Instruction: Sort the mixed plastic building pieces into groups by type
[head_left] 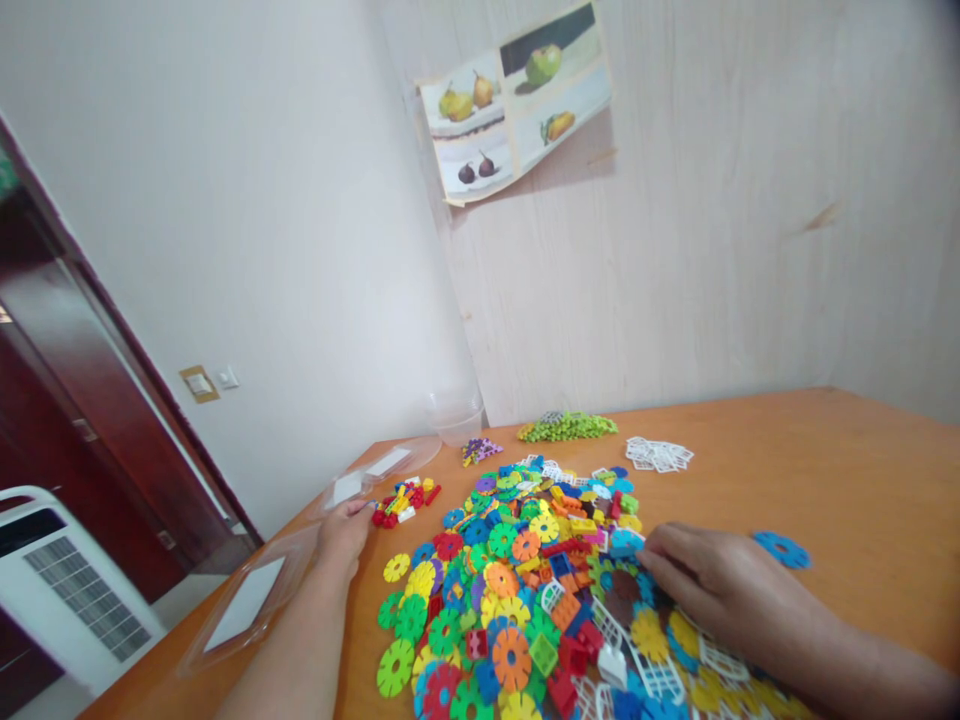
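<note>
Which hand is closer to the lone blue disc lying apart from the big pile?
Right. The right hand rests on the pile just beside the blue disc; the left hand is across the pile, near a small red-and-yellow cluster.

The heap of bright plastic discs and bricks (pixel 517 590) on the orange wooden table (pixel 825 470) runs past the picture's bottom edge. The right hand (pixel 720 590) covers its right side. Whether the left hand (pixel 346 528) grips anything is too small to tell.

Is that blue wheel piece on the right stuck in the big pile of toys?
No, the blue wheel piece lies alone on the table, apart from the pile, just past the right hand.
</note>
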